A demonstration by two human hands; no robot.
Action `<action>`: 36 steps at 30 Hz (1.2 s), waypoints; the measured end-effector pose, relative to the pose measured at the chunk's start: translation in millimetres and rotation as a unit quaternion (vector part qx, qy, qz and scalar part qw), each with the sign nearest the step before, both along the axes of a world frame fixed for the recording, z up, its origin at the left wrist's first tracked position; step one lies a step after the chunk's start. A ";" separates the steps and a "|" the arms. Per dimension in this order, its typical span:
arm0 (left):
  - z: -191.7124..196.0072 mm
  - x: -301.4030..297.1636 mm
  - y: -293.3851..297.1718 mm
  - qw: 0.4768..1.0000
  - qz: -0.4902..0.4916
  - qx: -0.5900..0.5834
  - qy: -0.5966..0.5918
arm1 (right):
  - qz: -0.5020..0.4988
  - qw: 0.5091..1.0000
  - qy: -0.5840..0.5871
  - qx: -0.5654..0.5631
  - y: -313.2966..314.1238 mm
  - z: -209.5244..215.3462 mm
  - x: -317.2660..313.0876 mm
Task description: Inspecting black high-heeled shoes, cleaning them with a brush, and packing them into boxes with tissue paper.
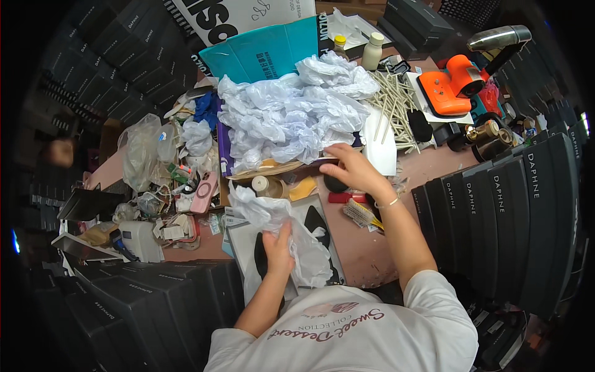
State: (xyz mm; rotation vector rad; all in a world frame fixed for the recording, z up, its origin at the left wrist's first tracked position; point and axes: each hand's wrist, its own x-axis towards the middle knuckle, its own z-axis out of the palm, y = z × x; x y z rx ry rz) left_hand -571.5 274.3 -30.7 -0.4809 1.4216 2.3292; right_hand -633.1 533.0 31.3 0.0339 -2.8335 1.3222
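Note:
My left hand (pixel 279 251) is closed on a thin sheet of white tissue paper (pixel 308 257) that hangs loosely above a shoebox (pixel 241 234). In that pale, shallow box lie black pointed shoes (pixel 315 219), partly covered by the paper and my hand. Stretched out to the far side, my right hand (pixel 356 167) has its fingers apart with nothing visible in them. It hovers by the near right corner of a large carton heaped with crumpled white tissue paper (pixel 291 118). Whether the fingertips touch the carton's edge I cannot tell.
Black shoeboxes (pixel 502 192) stand in rows on both sides. An orange device (pixel 449 87) with a metal lamp-like head is at the back right, beside thin pale sticks (pixel 396 105). A yellow-handled brush (pixel 362 214), a pink phone (pixel 204 192) and bottles (pixel 372 51) also lie around.

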 end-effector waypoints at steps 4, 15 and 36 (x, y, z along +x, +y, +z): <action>20.8 8.1 6.3 1.000 -0.027 -0.003 0.013 | -0.086 0.952 0.031 0.292 25.3 -74.6 -45.5; -16.6 23.0 8.1 0.993 -0.036 0.079 -0.079 | -0.204 0.977 0.035 0.047 27.9 -3.4 43.1; 20.5 94.6 -46.4 0.958 -0.157 -0.206 0.124 | 0.034 0.994 0.106 -0.001 -114.3 43.2 200.3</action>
